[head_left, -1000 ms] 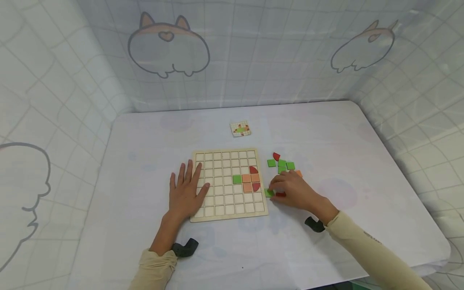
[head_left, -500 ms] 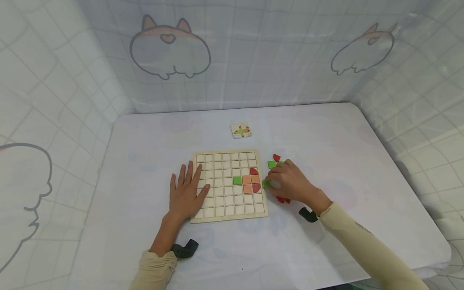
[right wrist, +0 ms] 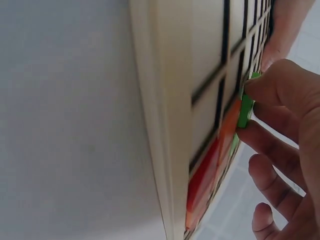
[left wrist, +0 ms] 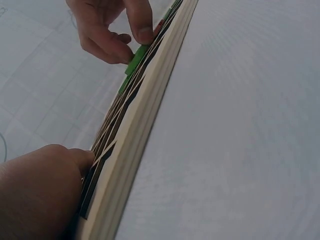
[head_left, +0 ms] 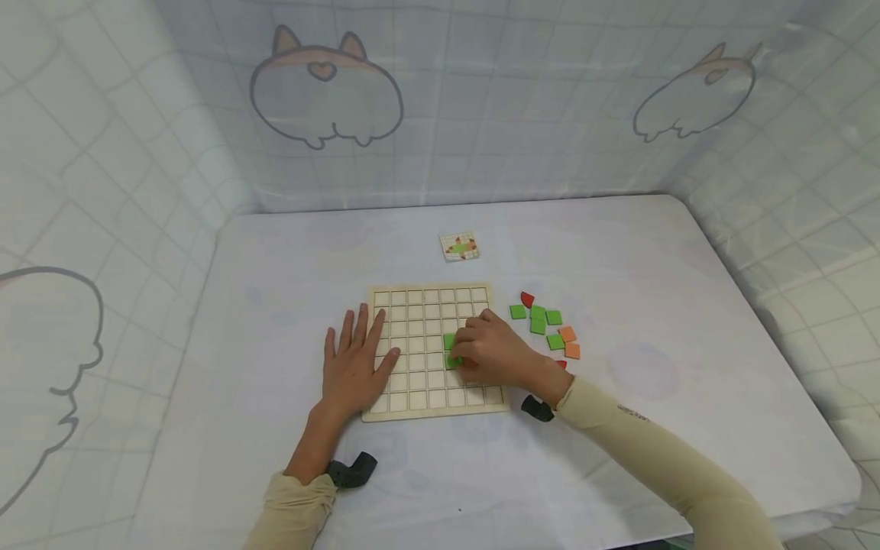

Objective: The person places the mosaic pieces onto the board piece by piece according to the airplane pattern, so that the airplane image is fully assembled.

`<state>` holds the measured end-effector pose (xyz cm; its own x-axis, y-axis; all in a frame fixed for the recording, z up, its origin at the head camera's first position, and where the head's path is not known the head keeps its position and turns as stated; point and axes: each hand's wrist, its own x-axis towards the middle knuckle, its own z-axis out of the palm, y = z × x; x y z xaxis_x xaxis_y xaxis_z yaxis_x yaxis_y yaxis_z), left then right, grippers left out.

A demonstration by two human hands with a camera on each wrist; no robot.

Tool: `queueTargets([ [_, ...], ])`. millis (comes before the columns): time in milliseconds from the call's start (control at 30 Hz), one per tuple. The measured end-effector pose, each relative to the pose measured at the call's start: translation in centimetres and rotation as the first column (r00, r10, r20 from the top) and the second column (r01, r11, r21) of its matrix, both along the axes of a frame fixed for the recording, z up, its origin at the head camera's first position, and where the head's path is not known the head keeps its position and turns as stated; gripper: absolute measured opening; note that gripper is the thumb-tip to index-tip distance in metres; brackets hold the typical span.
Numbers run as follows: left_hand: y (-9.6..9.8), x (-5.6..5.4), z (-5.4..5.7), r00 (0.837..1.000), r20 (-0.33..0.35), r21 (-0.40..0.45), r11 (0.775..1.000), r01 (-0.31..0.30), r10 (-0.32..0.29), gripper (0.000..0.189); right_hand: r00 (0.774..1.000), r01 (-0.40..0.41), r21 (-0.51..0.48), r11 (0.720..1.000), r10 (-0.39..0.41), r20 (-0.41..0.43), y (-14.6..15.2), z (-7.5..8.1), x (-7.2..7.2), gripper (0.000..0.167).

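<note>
My left hand [head_left: 354, 365] rests with spread, straight fingers on the left side of a wooden grid board [head_left: 417, 344]. Above the board's right half, my right hand [head_left: 498, 351] pinches a green square tile [right wrist: 245, 110] between thumb and fingertip. That tile is at a cell just below another green square tile [head_left: 449, 341] set in the grid. The right wrist view also shows an orange tile [right wrist: 229, 120] and a red tile [right wrist: 202, 175] in the board; in the head view my right hand covers them.
Right of the board lie loose green square tiles [head_left: 538, 326], orange tiles [head_left: 572, 351] and a red quarter-round piece [head_left: 527, 299]. A small pattern card [head_left: 459, 247] lies behind the board. White cloth covers the table [head_left: 289, 260].
My right hand has picked up a green square tile beside the board and carried it left over the grid. My left hand has stayed on the board.
</note>
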<state>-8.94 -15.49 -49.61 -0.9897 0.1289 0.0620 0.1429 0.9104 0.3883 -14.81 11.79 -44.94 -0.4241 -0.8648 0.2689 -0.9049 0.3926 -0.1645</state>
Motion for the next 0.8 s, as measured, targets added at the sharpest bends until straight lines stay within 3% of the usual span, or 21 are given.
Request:
queueTargets([
  [200, 0.1, 0.0, 0.1, 1.0, 0.006, -0.015, 1.0, -0.001, 0.002, 0.074, 0.999, 0.037, 0.04, 0.999, -0.038, 0.019, -0.1, 0.1, 0.3, 0.01],
  [400, 0.1, -0.1, 0.2, 1.0, -0.001, -0.01, 1.0, 0.0, 0.0, 0.073, 0.99, 0.099, 0.083, 0.992, -0.107, 0.091, 0.0, 0.4, 0.5, 0.006],
  [800, 0.1, 0.0, 0.0, 1.0, -0.01, -0.012, 1.0, -0.004, 0.004, 0.074, 0.972, 0.193, 0.038, 0.98, -0.197, 0.125, 3.3, -0.2, 0.5, 0.005],
])
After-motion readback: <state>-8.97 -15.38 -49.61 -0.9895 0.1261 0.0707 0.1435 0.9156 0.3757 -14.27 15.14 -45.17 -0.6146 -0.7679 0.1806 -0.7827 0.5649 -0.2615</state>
